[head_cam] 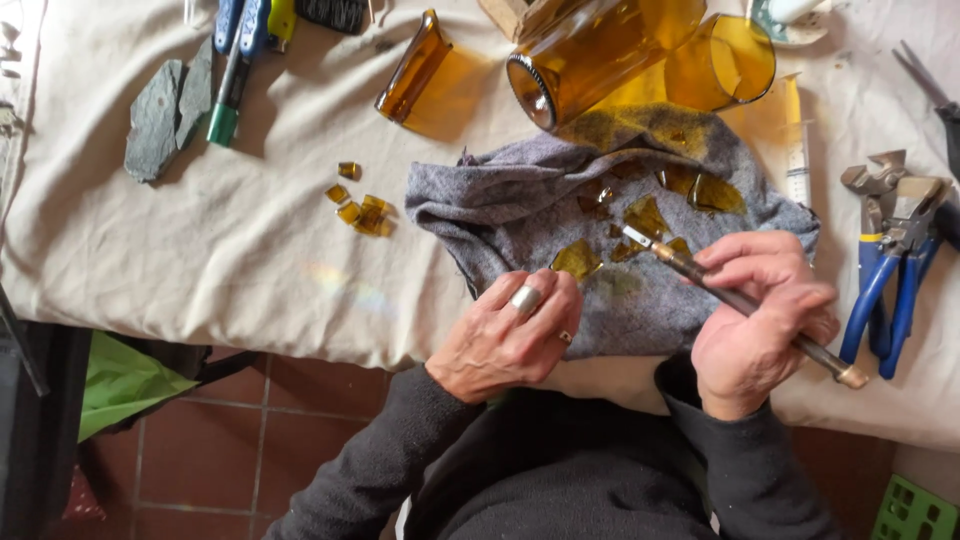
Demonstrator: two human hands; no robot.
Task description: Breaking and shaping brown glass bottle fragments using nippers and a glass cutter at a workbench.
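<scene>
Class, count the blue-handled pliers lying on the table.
2: both pliers lie together at the right edge of the cloth-covered table, one just left of the other, beside the right hand. More may lie off-frame.

1. Slate pieces [165,118], dark grey, lie at upper left on the cream tablecloth [200,250].
2. Green-tipped marker [228,95] lies just right of the slate, near blue and yellow tool handles [250,20] at the top edge.
3. Small pile of amber chips [360,208] sits left of centre, apart from the rest.
4. Curved amber shard [412,68] rests at top centre.
5. Amber bottle [590,55] lies on its side; cut amber glass ring [735,58] sits beside it.
6. Blue-handled pliers [890,270], two pairs, lie at right.
7. Red tile floor [260,440] shows below, with a green bag [125,382] at left.
</scene>
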